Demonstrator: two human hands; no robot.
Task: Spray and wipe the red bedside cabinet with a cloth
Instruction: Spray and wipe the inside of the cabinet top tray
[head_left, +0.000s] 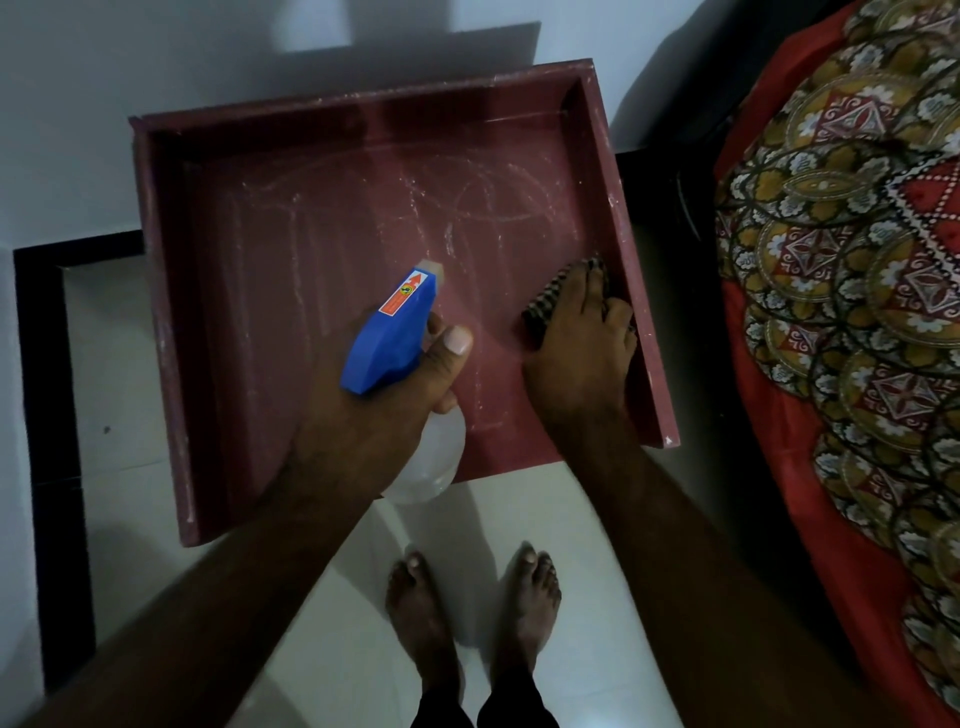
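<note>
Left hand (384, 410): grips the spray bottle (387, 332) over the cabinet's (311, 208) front.
Right hand (579, 358): presses the cloth (545, 301) near its right wall.

cabinet (332, 218): matt, scuffed red | floor (519, 519): glossy | cloth (545, 301): woven
</note>
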